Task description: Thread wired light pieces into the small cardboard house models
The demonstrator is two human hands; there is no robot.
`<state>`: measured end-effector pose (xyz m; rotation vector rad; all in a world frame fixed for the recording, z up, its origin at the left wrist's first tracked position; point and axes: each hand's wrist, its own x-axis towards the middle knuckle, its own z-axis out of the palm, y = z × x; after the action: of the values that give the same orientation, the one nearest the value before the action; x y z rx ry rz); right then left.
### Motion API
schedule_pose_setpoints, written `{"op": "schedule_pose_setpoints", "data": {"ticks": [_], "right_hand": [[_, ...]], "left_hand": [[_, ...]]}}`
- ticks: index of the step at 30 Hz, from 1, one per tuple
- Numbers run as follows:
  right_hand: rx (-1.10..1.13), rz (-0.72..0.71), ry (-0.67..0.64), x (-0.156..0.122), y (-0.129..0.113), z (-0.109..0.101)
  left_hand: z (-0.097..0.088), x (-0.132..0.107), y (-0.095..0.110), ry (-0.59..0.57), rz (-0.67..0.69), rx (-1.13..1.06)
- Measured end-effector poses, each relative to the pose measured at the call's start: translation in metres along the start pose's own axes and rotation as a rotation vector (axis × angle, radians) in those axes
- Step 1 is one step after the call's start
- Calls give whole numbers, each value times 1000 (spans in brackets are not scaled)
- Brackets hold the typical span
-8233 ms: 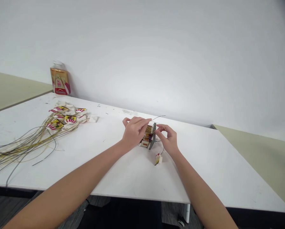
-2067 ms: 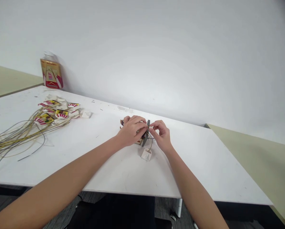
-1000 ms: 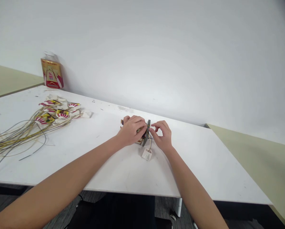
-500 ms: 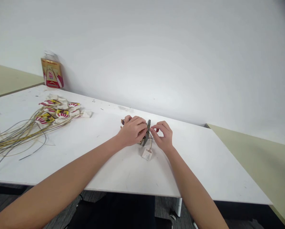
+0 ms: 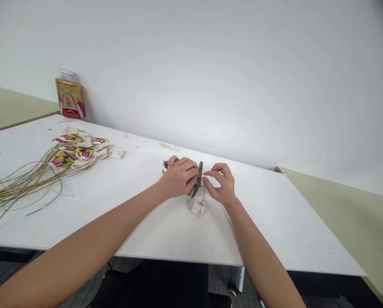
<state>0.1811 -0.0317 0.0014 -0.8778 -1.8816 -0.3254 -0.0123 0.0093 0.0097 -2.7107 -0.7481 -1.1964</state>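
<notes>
My left hand (image 5: 180,176) is closed around a small printed piece (image 5: 165,164) with a dark grey strip (image 5: 196,186) along its right side. Most of that piece is hidden under the fingers. Just right of the strip, the thumb and forefinger of my right hand (image 5: 222,184) come close together in a pinch, at thin dark wires (image 5: 202,192). Whether a wire is between the fingertips I cannot make out. Below the hands, a small white block-like piece (image 5: 197,208) lies on the table, joined to the wires.
On the left of the white table (image 5: 284,226) lies a bundle of long grey and yellow wires (image 5: 25,186) with white, red and yellow printed pieces (image 5: 84,152) at their ends. A gold and red bottle-shaped container (image 5: 70,98) stands by the wall (image 5: 210,77).
My right hand has shifted slightly right, and its thumb and forefinger have parted a little. A dark wire end now shows by its thumb. My left hand has hardly moved.
</notes>
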Motion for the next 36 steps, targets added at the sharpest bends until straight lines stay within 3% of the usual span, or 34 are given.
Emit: {"op": "schedule_pose_setpoints", "data": {"ticks": [10,18,29,36], "right_hand": [[-38,131,77,1,0,5],[41,156,59,0,1,7],[-34,53,-68,-1,4,6],[-57,72,-99,0,4,6]], "left_hand": [[0,0,-1,-20,36,30],[0,0,-1,-21,39,52],[1,0,1,-3,-191,-153],[-1,2,2,-11,-238,-184]]}}
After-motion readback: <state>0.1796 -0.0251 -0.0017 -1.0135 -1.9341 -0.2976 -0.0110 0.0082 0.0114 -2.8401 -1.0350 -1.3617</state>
